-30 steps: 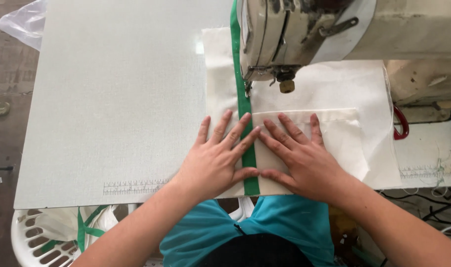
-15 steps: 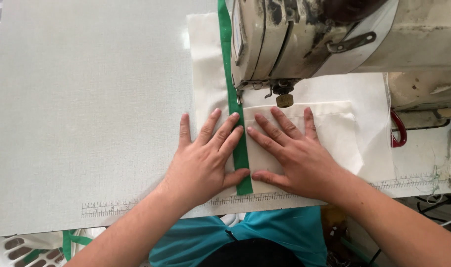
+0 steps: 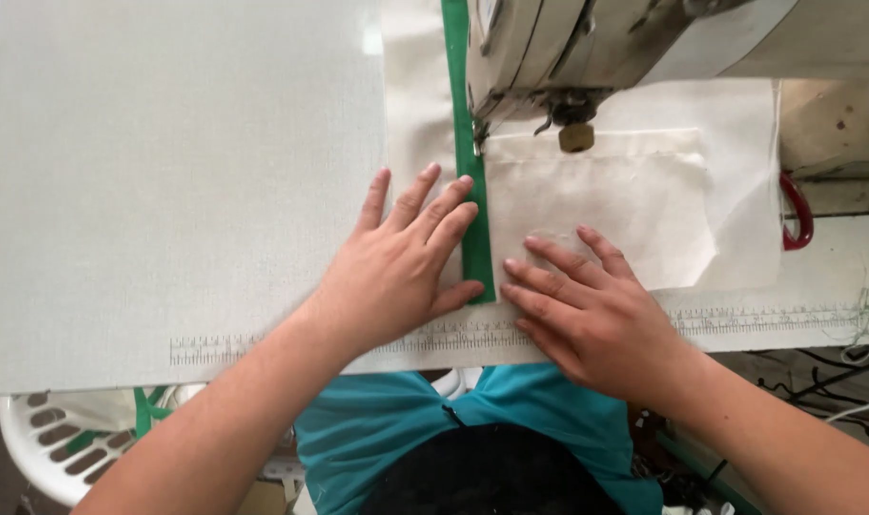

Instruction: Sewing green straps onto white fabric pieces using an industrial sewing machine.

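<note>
Basket (image 3: 48, 443), white, lower left, partly cut off. Left hand (image 3: 396, 262) and right hand (image 3: 587, 310): flat, fingers spread, gripping nothing, pressing cream cloth (image 3: 606, 195) either side of green tape (image 3: 472, 191). Sewing machine (image 3: 587, 48): needle hidden. Risk: fingertips near the foot; uneven pressure could skew the tape.
</note>
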